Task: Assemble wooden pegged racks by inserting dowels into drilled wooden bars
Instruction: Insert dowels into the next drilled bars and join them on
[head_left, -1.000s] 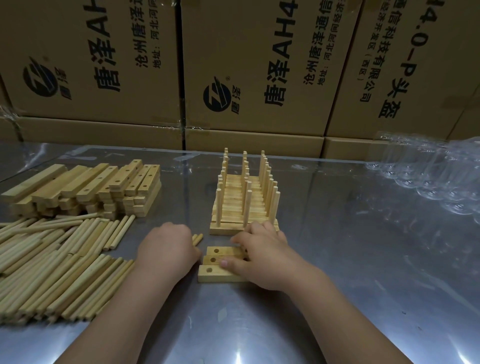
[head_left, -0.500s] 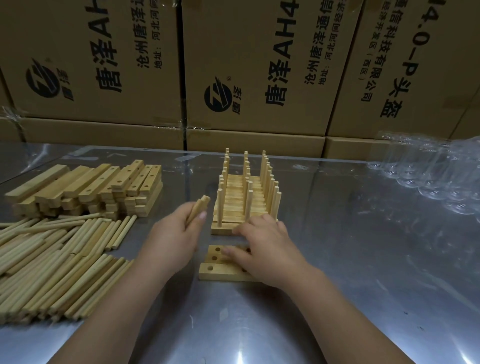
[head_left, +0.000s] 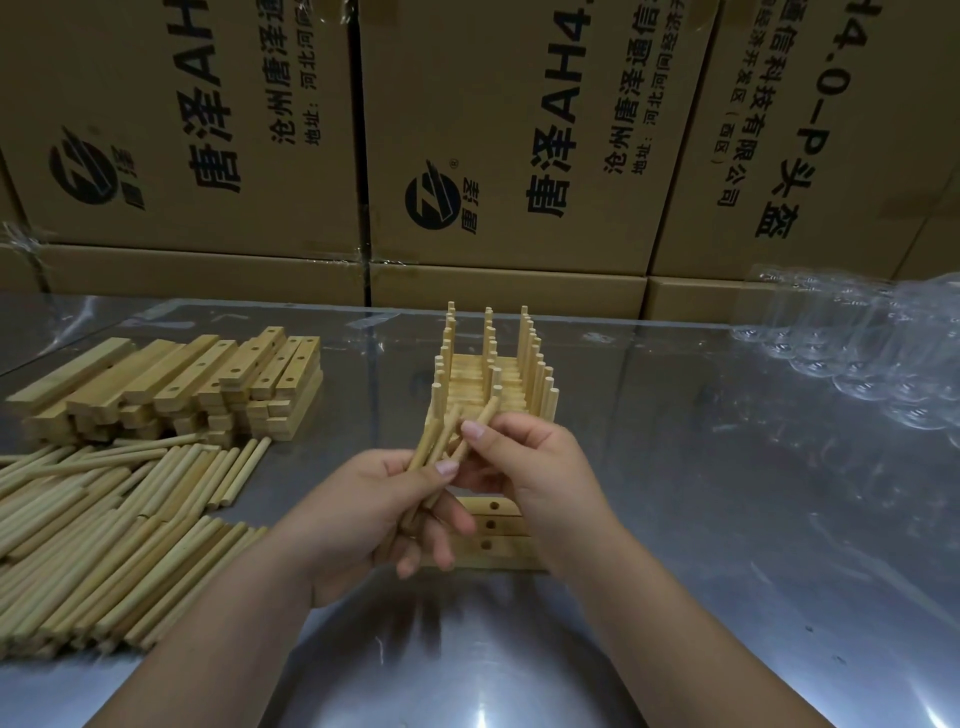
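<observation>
In L hand (head_left: 374, 514), R hand (head_left: 535, 467): dowels (head_left: 434, 441)

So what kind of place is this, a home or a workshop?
Probably a small factory or warehouse assembly bench: printed cardboard cartons are stacked along the back, and the metal-topped table holds bulk piles of dowels and drilled bars beside a row of finished racks.

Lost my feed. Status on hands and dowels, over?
Left hand grips dowel bundle. Right hand pinches single dowel from it. Drilled bars below, holes empty. Nothing in the way.
</observation>
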